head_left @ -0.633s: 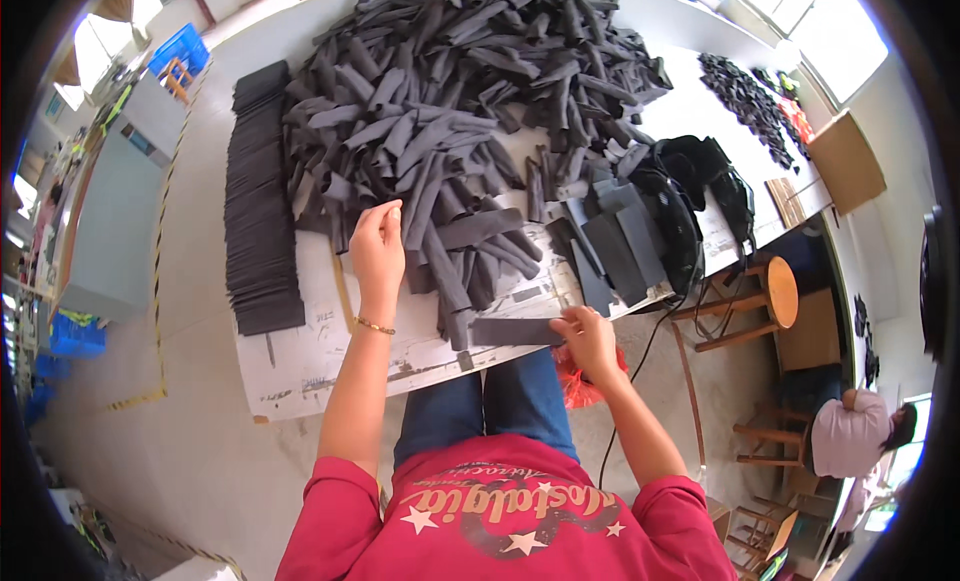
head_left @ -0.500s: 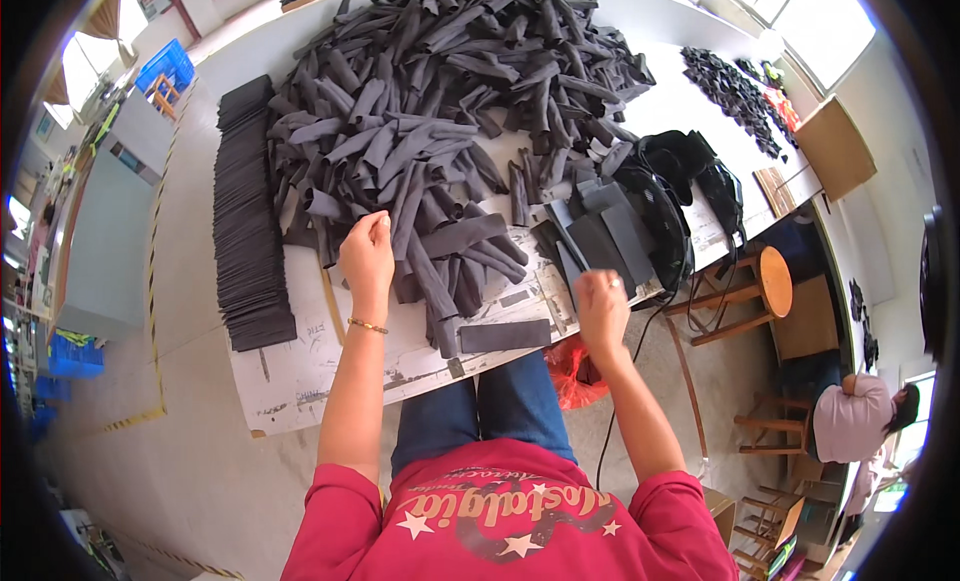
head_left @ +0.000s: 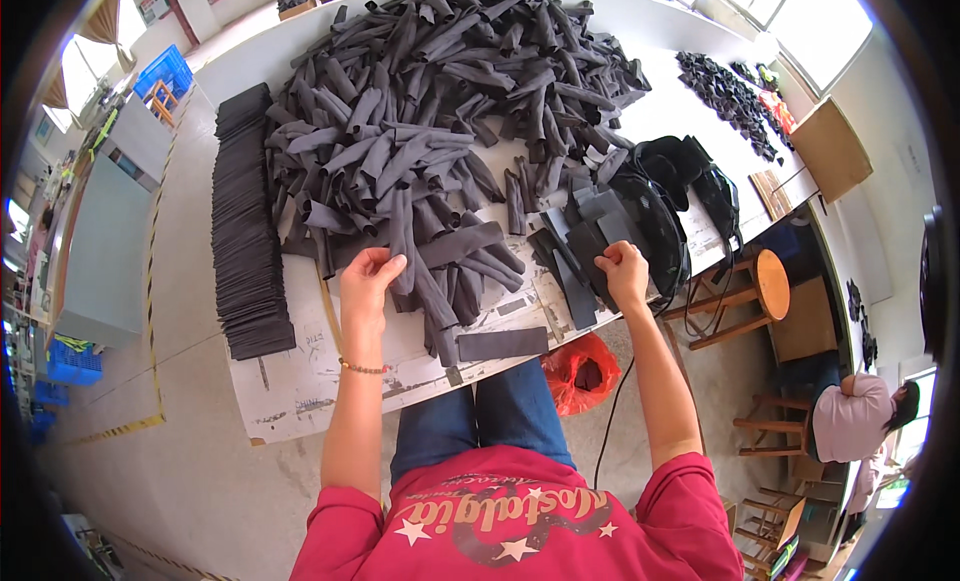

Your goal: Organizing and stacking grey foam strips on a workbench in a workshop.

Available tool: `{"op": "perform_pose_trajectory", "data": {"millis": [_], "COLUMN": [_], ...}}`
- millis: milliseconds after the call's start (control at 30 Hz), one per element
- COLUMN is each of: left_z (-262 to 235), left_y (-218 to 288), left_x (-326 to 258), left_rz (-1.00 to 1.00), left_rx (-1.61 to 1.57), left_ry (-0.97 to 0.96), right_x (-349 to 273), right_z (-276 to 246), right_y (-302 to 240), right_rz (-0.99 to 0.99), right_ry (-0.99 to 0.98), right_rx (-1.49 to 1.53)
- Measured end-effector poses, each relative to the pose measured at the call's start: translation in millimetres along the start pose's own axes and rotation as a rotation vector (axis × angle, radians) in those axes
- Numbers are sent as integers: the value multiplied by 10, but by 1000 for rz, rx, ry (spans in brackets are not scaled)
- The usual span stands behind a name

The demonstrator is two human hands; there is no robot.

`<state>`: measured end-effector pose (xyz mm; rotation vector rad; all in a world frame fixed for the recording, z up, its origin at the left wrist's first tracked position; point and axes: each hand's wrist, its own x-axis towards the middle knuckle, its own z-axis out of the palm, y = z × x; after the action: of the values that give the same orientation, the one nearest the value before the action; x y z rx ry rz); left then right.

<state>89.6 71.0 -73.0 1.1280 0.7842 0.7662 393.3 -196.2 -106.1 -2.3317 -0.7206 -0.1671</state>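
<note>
The left hand [head_left: 365, 286] has thumb and fingers at the lower end of a dark grey fabric tube [head_left: 401, 224]; the right hand [head_left: 627, 274] bends over flat, dark grey rectangular pieces [head_left: 610, 224]. Whether either grips, I cannot tell. Tugging the tube might drag neighbours loose; a forearm brush could knock the dark grey rectangular strip [head_left: 502, 343], between the hands, off the white surface [head_left: 300, 366]. Below them, the red cloth shirt [head_left: 560, 541] bears pale lettering and stars.
</note>
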Motion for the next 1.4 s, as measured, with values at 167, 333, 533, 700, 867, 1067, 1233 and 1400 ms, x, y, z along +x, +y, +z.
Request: {"op": "perform_pose_trajectory", "data": {"millis": [167,333,533,700,867,1067,1233,1400], "left_z": [110,132,242,485,584,653,755,674], "left_y": [162,159,21,56,13,-84,23,61], "left_x": [-286,-454,-527,-676,-742,-824,-922,-951], "left_rz": [5,-18,-68,-123,-214,-182,-144,-162], "left_rx": [-213,-380,-649,-631,-532,-483,-522,-472], "left_ry": [-85,-206,-237,-277,-267,-317,-492,-486], "right_x": [117,106,93,116,144,71,-620,-933], "right_z": [-63,-115,-189,-189,-204,-343,-377,-262], "right_y": [155,91,-38,15,72,-261,-1222,-1480], "right_rz": [103,82,76,93,-13,178,333,185], "right_ry": [-178,-210,-175,-188,-122,-352,-761,-867], "right_rx": [202,156,177,251,210,780,1311,1127]}}
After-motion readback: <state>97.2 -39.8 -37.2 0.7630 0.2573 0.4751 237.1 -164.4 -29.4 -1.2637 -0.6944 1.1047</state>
